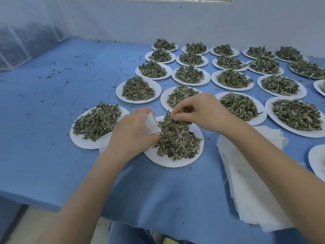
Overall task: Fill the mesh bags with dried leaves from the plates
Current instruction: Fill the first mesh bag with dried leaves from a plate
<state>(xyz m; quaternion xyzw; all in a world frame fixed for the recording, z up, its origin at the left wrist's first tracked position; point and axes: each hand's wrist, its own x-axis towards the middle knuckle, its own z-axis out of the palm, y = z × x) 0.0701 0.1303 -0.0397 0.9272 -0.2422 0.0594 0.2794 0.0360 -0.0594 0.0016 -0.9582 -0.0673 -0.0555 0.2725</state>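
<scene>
Head view looks down on my two hands over the nearest plate point(173, 160) on the blue worktop point(70, 155). My left hand point(131, 132) is curled round a white mesh bag point(151, 123), holding its mouth up beside the heap so leaves have little way to travel. My right hand point(202, 112) pinches a tuft of dried leaves point(175, 138) at the top of the pile, fingers bent down onto it, ready, I judge, to feed it across into the bag. Spare bags point(249, 182) lie stacked flat just right of the plate, within easy reach. Other heaped plates point(139, 89) spread beyond, still full.
</scene>
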